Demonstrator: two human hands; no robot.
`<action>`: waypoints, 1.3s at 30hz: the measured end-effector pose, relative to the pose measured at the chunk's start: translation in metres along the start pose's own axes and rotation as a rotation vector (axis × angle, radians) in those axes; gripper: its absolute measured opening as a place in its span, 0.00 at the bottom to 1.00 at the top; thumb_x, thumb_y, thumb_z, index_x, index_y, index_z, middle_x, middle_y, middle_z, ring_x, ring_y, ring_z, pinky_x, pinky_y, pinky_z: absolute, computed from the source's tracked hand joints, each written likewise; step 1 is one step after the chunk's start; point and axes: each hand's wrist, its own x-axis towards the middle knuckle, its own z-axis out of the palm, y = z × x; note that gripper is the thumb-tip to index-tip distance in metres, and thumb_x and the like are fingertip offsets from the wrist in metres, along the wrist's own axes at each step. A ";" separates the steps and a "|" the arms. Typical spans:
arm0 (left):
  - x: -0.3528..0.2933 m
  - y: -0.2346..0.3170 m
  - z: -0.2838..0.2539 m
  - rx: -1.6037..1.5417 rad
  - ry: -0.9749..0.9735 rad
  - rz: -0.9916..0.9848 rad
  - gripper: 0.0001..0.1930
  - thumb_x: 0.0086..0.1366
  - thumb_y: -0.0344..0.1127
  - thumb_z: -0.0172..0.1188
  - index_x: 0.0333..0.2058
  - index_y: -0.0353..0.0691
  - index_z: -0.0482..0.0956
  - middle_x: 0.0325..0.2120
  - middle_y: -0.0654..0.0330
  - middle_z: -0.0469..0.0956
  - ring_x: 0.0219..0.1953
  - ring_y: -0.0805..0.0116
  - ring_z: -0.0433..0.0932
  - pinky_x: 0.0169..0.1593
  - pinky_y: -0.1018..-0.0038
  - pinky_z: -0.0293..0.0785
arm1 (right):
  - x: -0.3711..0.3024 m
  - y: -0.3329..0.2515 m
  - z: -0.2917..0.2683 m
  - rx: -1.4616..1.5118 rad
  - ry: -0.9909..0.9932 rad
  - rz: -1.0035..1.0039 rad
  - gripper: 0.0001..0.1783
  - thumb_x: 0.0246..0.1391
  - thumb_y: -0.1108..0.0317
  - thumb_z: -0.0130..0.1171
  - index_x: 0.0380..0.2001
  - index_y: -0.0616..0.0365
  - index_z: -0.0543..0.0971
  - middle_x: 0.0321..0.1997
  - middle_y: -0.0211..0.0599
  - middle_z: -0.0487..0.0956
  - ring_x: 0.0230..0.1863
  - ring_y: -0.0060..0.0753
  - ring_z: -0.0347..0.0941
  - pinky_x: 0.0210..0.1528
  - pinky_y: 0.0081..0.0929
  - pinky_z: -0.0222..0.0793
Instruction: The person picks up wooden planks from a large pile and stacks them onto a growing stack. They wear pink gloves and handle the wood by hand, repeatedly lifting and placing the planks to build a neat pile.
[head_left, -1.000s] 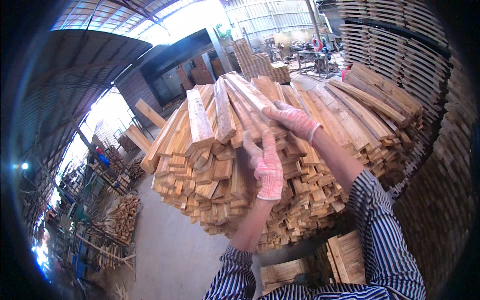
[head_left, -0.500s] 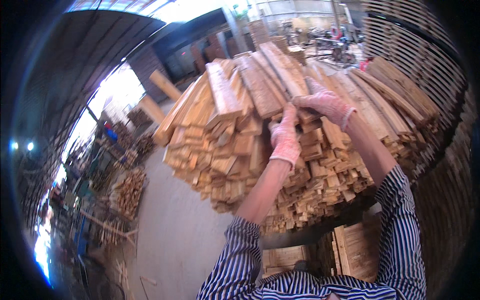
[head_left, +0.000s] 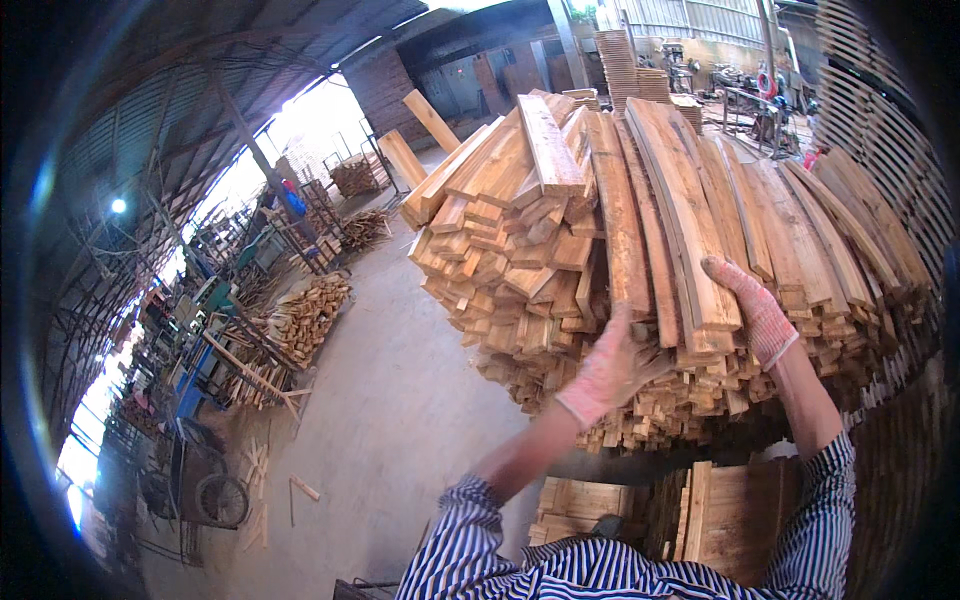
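A big stack of rough-sawn wooden planks (head_left: 540, 250) rises in front of me, its cut ends facing me. My right hand (head_left: 762, 315), in a pinkish knit glove, grips the near end of a long plank (head_left: 690, 260) on top, one digit lying over its upper face; its other fingers are mostly hidden. My left hand (head_left: 608, 372), gloved alike and slightly blurred, is just below the end of a neighbouring narrow plank (head_left: 618, 230). Its fingers are spread, and nothing shows in them. A short plank (head_left: 548, 150) lies on top farther left.
Slatted stacks (head_left: 880, 110) stand at the right. Below the pile are more boards (head_left: 585, 505) near my body. Concrete floor (head_left: 400, 430) stretches along the left, with a heap of wood pieces (head_left: 310, 315), a wheeled cart (head_left: 220, 495) and loose sticks (head_left: 258, 480).
My view has swung left, so the pile sits farther right. My hands, close together over the plank ends before, are now apart; the left has dropped below the ends.
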 end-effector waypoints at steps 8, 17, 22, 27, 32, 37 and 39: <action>0.023 0.071 -0.061 -0.003 -0.276 0.066 0.52 0.64 0.81 0.30 0.74 0.48 0.45 0.74 0.53 0.50 0.74 0.47 0.49 0.73 0.41 0.51 | 0.022 0.026 -0.018 0.157 -0.046 0.063 0.34 0.57 0.53 0.68 0.61 0.57 0.69 0.53 0.41 0.80 0.53 0.38 0.79 0.57 0.42 0.78; 0.020 0.075 0.044 0.331 0.148 0.128 0.26 0.72 0.46 0.56 0.62 0.38 0.70 0.54 0.54 0.79 0.51 0.59 0.82 0.59 0.62 0.78 | 0.006 0.001 0.010 -0.009 0.173 0.021 0.34 0.57 0.58 0.69 0.61 0.64 0.69 0.55 0.45 0.78 0.51 0.40 0.79 0.56 0.36 0.78; -0.004 0.019 0.010 0.134 -0.069 0.052 0.32 0.74 0.54 0.51 0.68 0.39 0.62 0.62 0.51 0.72 0.59 0.57 0.76 0.65 0.58 0.72 | -0.067 0.040 -0.018 -0.159 -0.002 -0.049 0.49 0.54 0.60 0.69 0.72 0.61 0.55 0.64 0.50 0.72 0.60 0.40 0.73 0.62 0.35 0.71; 0.014 -0.042 -0.015 0.281 -0.070 0.075 0.32 0.69 0.48 0.62 0.64 0.36 0.67 0.56 0.56 0.77 0.56 0.64 0.78 0.61 0.66 0.75 | -0.090 0.090 -0.049 -0.222 0.087 -0.087 0.63 0.51 0.45 0.69 0.75 0.64 0.44 0.66 0.52 0.69 0.63 0.39 0.70 0.64 0.33 0.68; 0.009 -0.134 -0.061 0.434 -0.040 0.006 0.37 0.57 0.41 0.75 0.62 0.37 0.71 0.55 0.57 0.78 0.56 0.67 0.77 0.60 0.68 0.75 | -0.132 0.144 -0.075 -0.343 0.311 -0.270 0.75 0.29 0.40 0.79 0.73 0.61 0.48 0.65 0.52 0.70 0.67 0.44 0.68 0.71 0.33 0.60; 0.066 -0.235 -0.084 1.015 -0.489 -0.304 0.48 0.58 0.49 0.70 0.71 0.43 0.52 0.65 0.48 0.61 0.42 0.63 0.77 0.39 0.71 0.82 | -0.227 0.144 -0.124 -0.820 0.688 0.070 0.78 0.19 0.46 0.83 0.73 0.54 0.50 0.65 0.50 0.71 0.67 0.47 0.68 0.70 0.38 0.62; 0.091 -0.263 -0.070 1.017 -0.765 -0.325 0.49 0.61 0.53 0.66 0.74 0.44 0.48 0.70 0.45 0.55 0.37 0.62 0.78 0.30 0.73 0.85 | -0.268 0.142 -0.140 -0.845 0.738 0.155 0.78 0.22 0.41 0.82 0.74 0.55 0.47 0.66 0.52 0.70 0.67 0.49 0.68 0.68 0.39 0.63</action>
